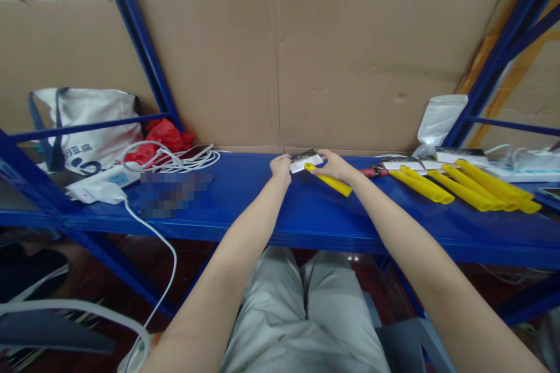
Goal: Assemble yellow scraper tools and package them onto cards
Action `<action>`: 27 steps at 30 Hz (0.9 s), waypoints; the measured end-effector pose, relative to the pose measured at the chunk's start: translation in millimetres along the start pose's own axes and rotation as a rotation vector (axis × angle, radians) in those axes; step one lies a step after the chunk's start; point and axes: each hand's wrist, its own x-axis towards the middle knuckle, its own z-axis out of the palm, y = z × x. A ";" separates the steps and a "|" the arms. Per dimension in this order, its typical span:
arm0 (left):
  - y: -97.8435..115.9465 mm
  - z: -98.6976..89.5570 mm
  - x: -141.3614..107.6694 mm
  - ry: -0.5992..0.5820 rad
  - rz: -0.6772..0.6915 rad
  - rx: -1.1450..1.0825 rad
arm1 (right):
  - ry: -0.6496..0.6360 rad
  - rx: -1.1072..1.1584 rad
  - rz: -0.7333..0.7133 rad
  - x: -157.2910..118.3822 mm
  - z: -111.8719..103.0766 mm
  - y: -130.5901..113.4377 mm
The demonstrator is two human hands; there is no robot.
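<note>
Above the blue shelf, a small flat black-and-white piece (306, 161), perhaps a printed card or box, is held between both hands. My left hand (281, 166) is closed on its left end. On the right end, the fingers of my right hand (333, 165) grip its edge. A yellow tube-like handle (335, 183) slants from the piece down to the right, under my right hand. Whether the two are joined cannot be made out.
More yellow handles (422, 185) lie at right beside black-and-white pieces (400, 164) and a red-handled tool (371, 172). A white power strip (116, 178), coiled white cable (196, 161) and cloth bag (96, 128) are at left. Cardboard (350, 70) stands behind.
</note>
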 end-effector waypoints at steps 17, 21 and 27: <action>-0.7 -0.4 4.8 0.014 0.042 0.002 | -0.168 -0.243 -0.197 -13.7 -2.3 -14.5; -0.5 -0.9 6.4 0.005 0.041 0.026 | -0.205 -0.310 -0.238 -11.0 -1.0 -14.2; 5.3 -1.2 -0.2 -0.003 0.085 0.038 | -0.145 -0.370 -0.235 -3.2 -0.6 -5.5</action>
